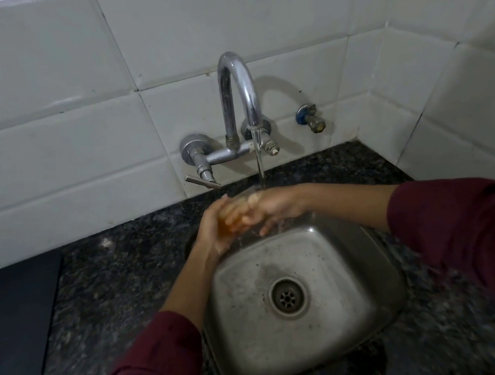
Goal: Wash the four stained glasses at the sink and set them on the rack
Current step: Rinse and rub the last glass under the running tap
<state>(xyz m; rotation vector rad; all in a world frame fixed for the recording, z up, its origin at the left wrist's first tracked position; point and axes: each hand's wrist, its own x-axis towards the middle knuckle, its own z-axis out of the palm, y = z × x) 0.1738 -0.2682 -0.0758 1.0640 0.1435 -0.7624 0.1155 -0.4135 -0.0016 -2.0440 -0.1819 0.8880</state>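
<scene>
Head view: one glass [237, 216], stained orange, is held under the tap [240, 95] over the sink [334, 257], clasped by two hands, left [214, 231] and right [273, 207].

Orange-stained glass [233, 216] lies tilted under running water above sink [384, 264].

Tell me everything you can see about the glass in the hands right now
The glass is clear, with an orange-brown stain tinting its lower part. It lies roughly on its side above the back left corner of the steel sink, under the tap's running water. The left hand cups it from the left; the right hand covers it, fingers wrapped over. Motion blur hides its rim and shape.
</scene>
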